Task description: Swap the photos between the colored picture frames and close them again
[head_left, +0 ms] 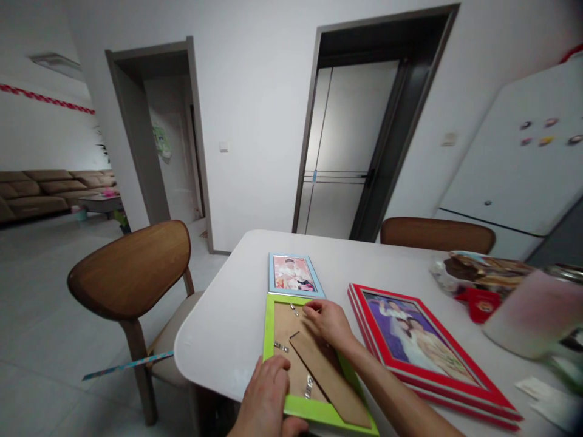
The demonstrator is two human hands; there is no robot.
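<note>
The backing board (282, 329) sits in the green frame (314, 408), which lies face down on the white table (218, 340), just beside a light-blue frame (272, 274); securing the metal clips (308, 386) seems left, though which are fastened cannot be told. The left hand (268, 385) grasps the near-left corner; the right hand (331, 325) bunches its fingertips at the far rim, their grip unclear. The board is plain brown, its stand leg (328, 376) slanting across

Left hand (266, 391) low, fingers (280, 364) bent; right hand (331, 323) forward, forearm (394, 388) slanting
</note>
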